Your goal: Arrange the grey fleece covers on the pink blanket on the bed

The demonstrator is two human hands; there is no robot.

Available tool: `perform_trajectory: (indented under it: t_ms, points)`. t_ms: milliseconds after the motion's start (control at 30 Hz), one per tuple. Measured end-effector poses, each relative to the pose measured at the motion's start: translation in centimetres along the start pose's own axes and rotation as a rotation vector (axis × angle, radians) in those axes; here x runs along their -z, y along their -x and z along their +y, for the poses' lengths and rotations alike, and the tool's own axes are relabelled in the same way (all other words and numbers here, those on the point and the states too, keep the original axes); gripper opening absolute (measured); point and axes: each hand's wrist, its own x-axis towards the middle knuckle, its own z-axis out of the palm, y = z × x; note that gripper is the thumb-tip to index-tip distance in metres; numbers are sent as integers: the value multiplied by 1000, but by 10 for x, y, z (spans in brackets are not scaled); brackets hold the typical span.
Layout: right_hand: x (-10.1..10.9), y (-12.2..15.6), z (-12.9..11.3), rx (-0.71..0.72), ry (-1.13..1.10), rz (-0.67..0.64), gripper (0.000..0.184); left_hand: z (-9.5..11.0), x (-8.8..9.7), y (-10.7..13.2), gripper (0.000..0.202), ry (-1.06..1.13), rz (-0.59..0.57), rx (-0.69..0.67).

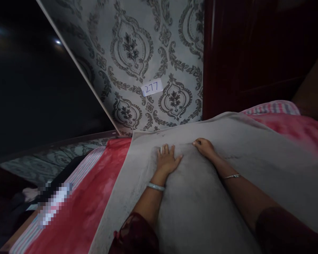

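Observation:
A large grey cloth lies spread over red bedding, with dark smudges and soft creases on it. My left hand rests on the cloth with its fingers spread and its palm down; a pale bangle circles that wrist. To its right, my right hand is closed, thumb and fingertips pinched at a faint fold line in the cloth. A thin silver bracelet sits on the right wrist. What exactly lies between the pinched fingertips is small and dim, but the grey fabric runs right up to them.
Red bedding with a striped border shows at the left, and pink bedding at the right. Behind stand a patterned wall with a paper label reading 277, a dark red panel and a large dark screen-like surface.

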Motion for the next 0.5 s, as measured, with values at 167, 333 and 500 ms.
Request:
perform_trajectory:
  t_ms: [167,333,500]
  points:
    - [3,0,-2,-7,12,-31,18,-34,11,15,68,-12,-50,43]
    - [18,6,-12,9,-18,-61,26,-44,29,40,61,-20,-83,86]
    - [42,35,-32,84,3,-52,47,-11,37,90,62,50,33,-140]
